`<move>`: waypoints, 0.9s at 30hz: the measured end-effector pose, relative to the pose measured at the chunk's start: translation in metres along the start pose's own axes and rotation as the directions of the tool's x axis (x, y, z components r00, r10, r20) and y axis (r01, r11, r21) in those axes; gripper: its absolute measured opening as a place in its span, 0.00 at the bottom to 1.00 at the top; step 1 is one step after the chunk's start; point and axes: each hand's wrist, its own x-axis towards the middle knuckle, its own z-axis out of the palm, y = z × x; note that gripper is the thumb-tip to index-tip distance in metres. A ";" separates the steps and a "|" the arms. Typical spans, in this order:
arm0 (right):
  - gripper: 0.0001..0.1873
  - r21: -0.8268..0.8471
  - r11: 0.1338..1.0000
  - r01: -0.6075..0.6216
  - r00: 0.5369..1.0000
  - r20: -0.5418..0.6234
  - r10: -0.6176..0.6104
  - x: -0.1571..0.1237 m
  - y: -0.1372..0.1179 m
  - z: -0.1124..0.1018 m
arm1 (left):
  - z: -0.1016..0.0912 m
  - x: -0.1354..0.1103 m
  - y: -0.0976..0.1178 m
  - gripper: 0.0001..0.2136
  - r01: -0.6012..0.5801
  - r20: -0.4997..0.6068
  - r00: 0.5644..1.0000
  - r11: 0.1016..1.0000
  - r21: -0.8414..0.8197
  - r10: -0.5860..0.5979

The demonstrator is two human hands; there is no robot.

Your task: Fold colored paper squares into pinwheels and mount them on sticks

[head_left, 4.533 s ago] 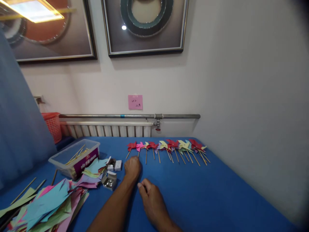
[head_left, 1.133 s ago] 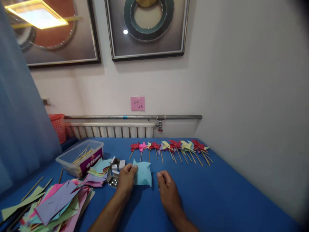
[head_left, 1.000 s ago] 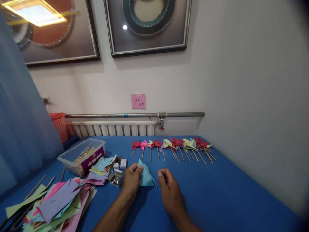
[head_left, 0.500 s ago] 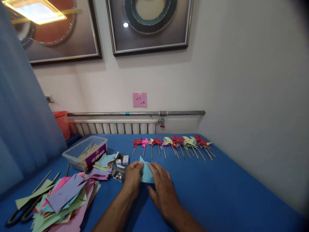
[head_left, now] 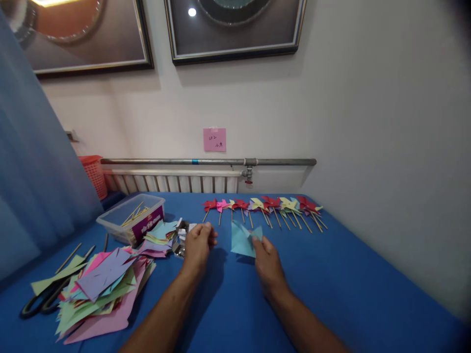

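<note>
My right hand [head_left: 268, 262] pinches a light blue cut paper square [head_left: 242, 239] by its near corner and holds it just above the blue table [head_left: 331, 294]. My left hand [head_left: 198, 244] hovers a little to the left of the paper, apart from it. Its fingertips are pressed together; whatever they hold is too small to make out. Small open boxes of metal pins [head_left: 181, 239] lie just left of my left hand. A row of finished paper pinwheels on sticks [head_left: 265, 208] lies beyond both hands, along the far edge of the table.
A clear plastic box with wooden sticks [head_left: 130, 223] stands at the back left. A pile of coloured cut paper [head_left: 106, 284] and black scissors [head_left: 40, 304] lie at the near left. A radiator with a pipe [head_left: 206, 162] and an orange basket [head_left: 91, 174] are behind; a wall runs along the right.
The blue paper has passed from my left hand to my right, and the hands have moved apart. The view has tilted down a little.
</note>
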 end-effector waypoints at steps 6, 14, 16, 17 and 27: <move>0.14 0.227 0.958 -0.174 0.980 -0.057 0.191 0.010 0.007 -0.005 | -0.019 0.023 0.005 0.18 -0.097 -0.168 0.980 0.994 0.047 0.104; 0.14 0.248 0.957 -0.152 0.981 -0.084 0.178 0.009 0.003 -0.004 | -0.024 0.030 -0.001 0.15 -0.075 -0.191 0.978 0.996 0.046 0.082; 0.14 0.256 0.954 -0.158 0.978 -0.090 0.186 0.010 0.001 -0.005 | -0.024 0.031 -0.002 0.14 -0.084 -0.182 0.979 0.995 0.055 0.093; 0.15 0.263 0.951 -0.160 0.977 -0.093 0.191 0.011 0.000 -0.006 | -0.024 0.031 -0.002 0.14 -0.089 -0.178 0.979 0.994 0.059 0.098; 0.15 0.302 0.939 -0.162 0.970 -0.125 0.208 0.016 -0.004 -0.011 | -0.022 0.028 -0.001 0.16 -0.071 -0.173 0.981 0.992 0.103 0.088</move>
